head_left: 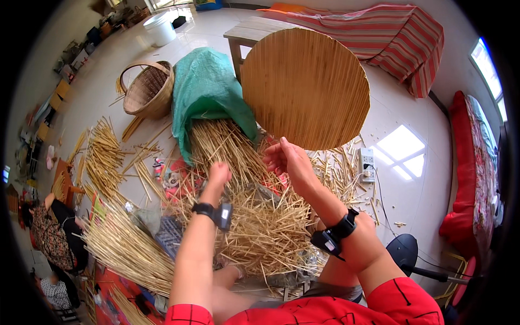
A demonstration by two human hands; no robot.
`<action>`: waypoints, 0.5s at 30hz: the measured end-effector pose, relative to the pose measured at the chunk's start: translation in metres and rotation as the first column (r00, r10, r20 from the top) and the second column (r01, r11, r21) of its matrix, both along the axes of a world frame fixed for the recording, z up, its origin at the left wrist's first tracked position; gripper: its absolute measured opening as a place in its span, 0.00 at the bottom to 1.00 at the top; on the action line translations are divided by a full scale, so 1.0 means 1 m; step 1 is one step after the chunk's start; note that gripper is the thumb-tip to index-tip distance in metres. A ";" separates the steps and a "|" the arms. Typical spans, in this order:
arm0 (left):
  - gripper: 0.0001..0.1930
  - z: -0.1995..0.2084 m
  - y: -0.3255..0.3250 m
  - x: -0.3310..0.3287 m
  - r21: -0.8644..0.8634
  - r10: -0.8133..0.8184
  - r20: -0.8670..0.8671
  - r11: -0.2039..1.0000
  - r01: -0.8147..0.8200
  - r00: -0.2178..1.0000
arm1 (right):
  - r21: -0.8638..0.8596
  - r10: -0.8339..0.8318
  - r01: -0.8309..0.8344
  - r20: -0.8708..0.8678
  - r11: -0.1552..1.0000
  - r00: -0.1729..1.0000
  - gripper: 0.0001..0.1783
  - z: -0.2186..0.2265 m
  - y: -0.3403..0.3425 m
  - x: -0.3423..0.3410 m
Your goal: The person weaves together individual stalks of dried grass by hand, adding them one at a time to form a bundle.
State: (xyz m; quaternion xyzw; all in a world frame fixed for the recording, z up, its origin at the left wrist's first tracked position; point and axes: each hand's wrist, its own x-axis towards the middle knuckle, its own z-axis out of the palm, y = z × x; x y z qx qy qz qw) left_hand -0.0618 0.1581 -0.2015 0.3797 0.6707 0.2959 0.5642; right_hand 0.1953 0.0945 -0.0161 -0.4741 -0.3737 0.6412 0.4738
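Observation:
My left hand (219, 174) is closed, held above the loose straw stalks in front of the green sack; whatever its fingers may hold is too small to make out. To its right, my right hand (290, 162) is raised with its thumb up and its fingers loosely curled and apart, nothing visible in them. Straw stalks (222, 141) spill from the mouth of the green woven sack (203, 76). Below both hands lies a wide heap of short cut straw (265, 233). A large round panel of stalks (306, 89) leans against a wooden bench (260, 26) beyond my right hand.
Long straw bundles (127, 244) lie at the left, with shorter stalks (103, 157) farther off. A wicker basket (149, 92) stands beside the sack. On the right are a white power strip (367, 165) with its cord and a black round-ended stand (403, 254). Other people (54, 235) sit far left.

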 end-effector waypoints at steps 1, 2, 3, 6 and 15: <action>0.08 -0.025 -0.009 0.001 -0.077 -0.075 -0.136 0.995 0.065 0.988 | 0.013 0.007 -0.007 0.005 1.000 1.000 0.28 0.003 -0.001 0.002; 0.09 -0.046 -0.017 0.008 -0.168 0.005 -0.165 0.985 -0.034 0.986 | 0.023 0.010 -0.010 0.013 1.000 1.000 0.28 0.004 -0.003 0.005; 0.10 -0.065 -0.026 0.014 -0.257 0.080 -0.204 0.957 -0.133 0.976 | 0.031 0.011 -0.012 0.020 0.999 1.000 0.27 0.006 -0.005 0.009; 0.11 -0.112 -0.051 0.012 -0.193 0.016 -0.283 0.978 -0.073 0.959 | 0.004 0.044 -0.045 0.032 0.999 0.999 0.27 0.011 -0.008 0.013; 0.18 -0.151 -0.056 0.047 -0.025 -0.060 -0.409 0.998 0.054 0.911 | -0.039 0.031 -0.030 0.020 0.999 0.999 0.25 0.008 -0.012 0.023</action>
